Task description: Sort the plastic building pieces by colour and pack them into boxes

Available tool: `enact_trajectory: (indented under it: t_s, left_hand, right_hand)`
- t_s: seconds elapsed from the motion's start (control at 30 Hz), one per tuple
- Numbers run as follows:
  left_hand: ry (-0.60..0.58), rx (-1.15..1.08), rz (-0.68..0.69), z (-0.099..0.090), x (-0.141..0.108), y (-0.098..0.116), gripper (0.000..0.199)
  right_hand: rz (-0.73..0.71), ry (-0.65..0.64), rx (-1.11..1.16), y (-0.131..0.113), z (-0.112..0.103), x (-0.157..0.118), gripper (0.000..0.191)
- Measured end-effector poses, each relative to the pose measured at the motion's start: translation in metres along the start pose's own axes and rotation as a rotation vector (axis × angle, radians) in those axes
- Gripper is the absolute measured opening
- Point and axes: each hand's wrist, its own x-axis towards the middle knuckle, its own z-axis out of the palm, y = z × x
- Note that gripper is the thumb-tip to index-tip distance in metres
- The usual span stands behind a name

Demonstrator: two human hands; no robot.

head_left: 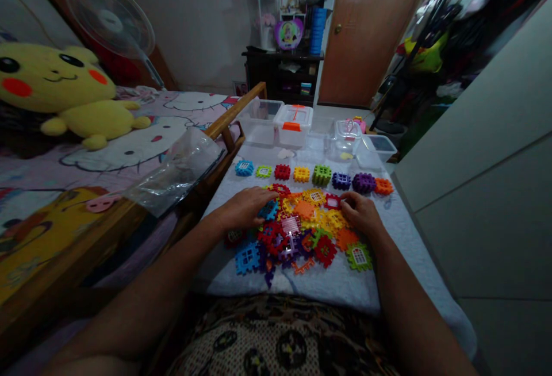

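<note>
A person's two bare hands rest at either side of a loose heap of colourful notched plastic building tiles (304,209) on a table under a pale blue cloth (340,290). The heap lies in the middle of the near half, between the forearms, probably so both hands can reach it.

The left hand (245,208) curves over the heap's left edge, fingers bent beside a blue tile (269,210); whether it grips it, I cannot tell. The right hand (361,212) is loosely curled at the right edge, thumb and fingertips close to a red window-frame tile (332,201); a firm pinch cannot be made out.

Just beyond runs a left-to-right row of tile groups (321,175), light blue through orange, each of one main colour, several clearly stacked. The gaps between most seem meant to keep colours separate.

Clear plastic boxes, one with orange latches (293,126), stand along the far edge, perhaps to leave working room nearer the person.
</note>
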Motion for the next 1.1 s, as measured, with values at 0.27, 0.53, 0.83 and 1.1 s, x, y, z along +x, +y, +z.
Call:
enact_trajectory:
  t_s: [0.27,0.53,0.83,1.1]
  left_hand:
    - [0.165,0.006,-0.064,-0.019,-0.009,-0.033,0.057]
    - [0.264,-0.023,-0.247,-0.042,0.013,-0.122,0.057]
    - [0.1,0.042,-0.32,-0.028,0.055,-0.175,0.06]
    - [0.009,0.022,-0.315,-0.019,0.061,-0.177,0.063]
  right_hand:
    - [0.013,-0.02,0.016,0.002,0.001,0.0,0.03]
    - [0.005,-0.029,0.036,0.004,0.002,-0.001,0.03]
    - [0.005,-0.022,0.0,0.007,0.003,0.0,0.028]
    - [0.023,-0.025,0.026,0.005,0.002,-0.002,0.03]
